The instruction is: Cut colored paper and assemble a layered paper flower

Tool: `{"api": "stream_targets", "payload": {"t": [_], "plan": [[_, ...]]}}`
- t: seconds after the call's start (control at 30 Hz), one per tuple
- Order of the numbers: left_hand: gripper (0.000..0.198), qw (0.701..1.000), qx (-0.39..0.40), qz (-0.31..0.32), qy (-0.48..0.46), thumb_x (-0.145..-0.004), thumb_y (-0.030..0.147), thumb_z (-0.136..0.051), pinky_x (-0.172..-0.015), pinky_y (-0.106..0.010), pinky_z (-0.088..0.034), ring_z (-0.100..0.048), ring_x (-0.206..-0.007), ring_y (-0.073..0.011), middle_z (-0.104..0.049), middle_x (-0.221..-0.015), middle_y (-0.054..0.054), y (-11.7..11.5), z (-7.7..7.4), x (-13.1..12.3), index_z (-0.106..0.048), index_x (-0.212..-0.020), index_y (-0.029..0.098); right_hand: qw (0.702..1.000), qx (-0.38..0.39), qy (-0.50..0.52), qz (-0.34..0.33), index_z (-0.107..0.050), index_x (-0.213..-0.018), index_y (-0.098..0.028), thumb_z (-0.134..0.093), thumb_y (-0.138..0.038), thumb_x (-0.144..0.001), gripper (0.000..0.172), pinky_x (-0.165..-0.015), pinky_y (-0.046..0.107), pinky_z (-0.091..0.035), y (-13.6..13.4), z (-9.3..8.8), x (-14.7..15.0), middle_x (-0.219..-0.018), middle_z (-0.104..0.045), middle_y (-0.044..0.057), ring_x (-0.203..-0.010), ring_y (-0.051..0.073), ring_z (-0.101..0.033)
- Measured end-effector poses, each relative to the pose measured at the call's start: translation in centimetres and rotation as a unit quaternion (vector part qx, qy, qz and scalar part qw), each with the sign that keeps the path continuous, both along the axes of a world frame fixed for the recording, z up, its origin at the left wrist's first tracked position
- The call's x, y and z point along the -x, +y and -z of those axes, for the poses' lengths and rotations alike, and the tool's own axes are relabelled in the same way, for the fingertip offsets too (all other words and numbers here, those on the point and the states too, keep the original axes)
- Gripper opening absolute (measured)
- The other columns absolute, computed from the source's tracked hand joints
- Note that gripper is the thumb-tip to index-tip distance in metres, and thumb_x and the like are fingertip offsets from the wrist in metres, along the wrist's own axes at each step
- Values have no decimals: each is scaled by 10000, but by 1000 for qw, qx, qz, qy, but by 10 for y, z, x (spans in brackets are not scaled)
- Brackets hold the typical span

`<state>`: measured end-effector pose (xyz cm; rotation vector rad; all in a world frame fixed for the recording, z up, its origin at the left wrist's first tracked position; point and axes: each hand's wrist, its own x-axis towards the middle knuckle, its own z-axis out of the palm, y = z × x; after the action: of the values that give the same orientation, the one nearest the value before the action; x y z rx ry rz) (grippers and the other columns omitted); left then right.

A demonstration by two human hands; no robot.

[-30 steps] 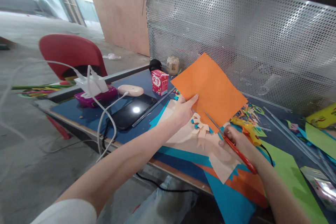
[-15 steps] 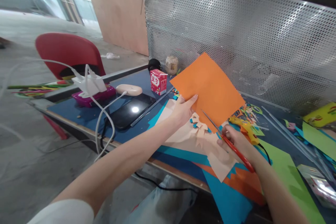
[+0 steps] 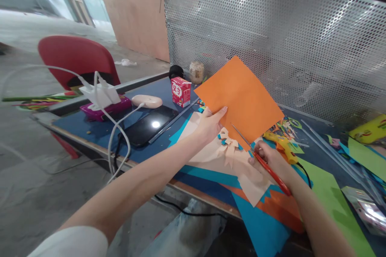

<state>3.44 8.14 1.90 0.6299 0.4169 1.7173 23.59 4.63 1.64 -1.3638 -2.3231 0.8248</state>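
My left hand (image 3: pixel 211 124) pinches the lower left edge of an orange sheet of paper (image 3: pixel 241 92), thumb on top, and holds it tilted above the table. Red-handled scissors (image 3: pixel 269 172) are gripped in my right hand (image 3: pixel 271 158). Their blades lie along the sheet's lower corner, pointing up and left; I cannot tell how far apart they are. Beneath, small cut peach pieces (image 3: pixel 230 146) rest on a larger peach sheet (image 3: pixel 205 156), with blue sheets (image 3: pixel 262 225) under it. Beside my right hand lies a yellow glue gun (image 3: pixel 283 148).
On the left are a black phone (image 3: pixel 147 126), a white power bank (image 3: pixel 146 101), white cables (image 3: pixel 113 134) and a purple packet (image 3: pixel 105 108). A pink drink carton (image 3: pixel 181 91) stands behind. A perforated metal panel (image 3: pixel 271 40) borders the back. Green paper (image 3: pixel 331 196) lies right.
Both hands keep their hold on the paper and scissors, almost unmoved. The whole view has shifted very slightly.
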Motion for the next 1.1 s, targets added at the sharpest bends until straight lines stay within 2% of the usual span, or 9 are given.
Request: {"api": "stream_targets", "payload": {"t": [0.2,0.3,0.57,0.77,0.97,1.1], "plan": [[354,1000,2,5,-6,-668,79,-656,-986,-369,-431,-594,-1063,-204,-689,-1017,-51,0,-2,-1,-620,-1003,186,1000,-12,9,7,-346,-750,-223,-554,-348,-735,243,-462,229,-278,-2,-3,2,-542,-347,-79,-482,87,-334],[343,1000,9,1,-6,-669,75,-649,-983,-373,-434,-593,-1063,-206,-690,-1013,-49,-1,-2,-1,-623,-993,185,1000,-13,-1,18,-370,-743,-223,-564,-338,-718,227,-451,228,-248,-2,-4,3,-504,-338,-84,-459,83,-304],[389,1000,1,6,-6,-677,63,-638,-984,-381,-433,-601,-1046,-205,-691,-1004,-49,-2,-1,-2,-609,-1043,189,1000,1,13,11,-345,-752,-222,-571,-365,-714,270,-464,231,-276,-2,-4,4,-544,-355,-81,-480,90,-346],[407,1000,-2,5,0,-675,74,-646,-981,-379,-435,-605,-1040,-199,-690,-1010,-36,0,2,-2,-603,-1056,211,1000,-8,-8,19,-347,-746,-222,-557,-365,-730,254,-449,229,-241,-2,-3,2,-511,-316,-89,-463,83,-294],[407,1000,3,10,-8,-684,70,-638,-977,-383,-439,-611,-1028,-197,-698,-975,-35,-1,1,-3,-598,-1064,211,1000,-16,10,1,-355,-748,-218,-555,-342,-734,236,-466,225,-281,-2,-4,3,-558,-366,-73,-498,88,-355],[404,1000,11,11,-10,-678,60,-634,-989,-381,-429,-610,-1031,-198,-701,-961,-36,-2,-1,-4,-602,-1054,204,1000,-3,4,15,-370,-757,-217,-563,-366,-725,246,-477,234,-287,-1,-2,2,-563,-392,-66,-505,98,-378]]}}
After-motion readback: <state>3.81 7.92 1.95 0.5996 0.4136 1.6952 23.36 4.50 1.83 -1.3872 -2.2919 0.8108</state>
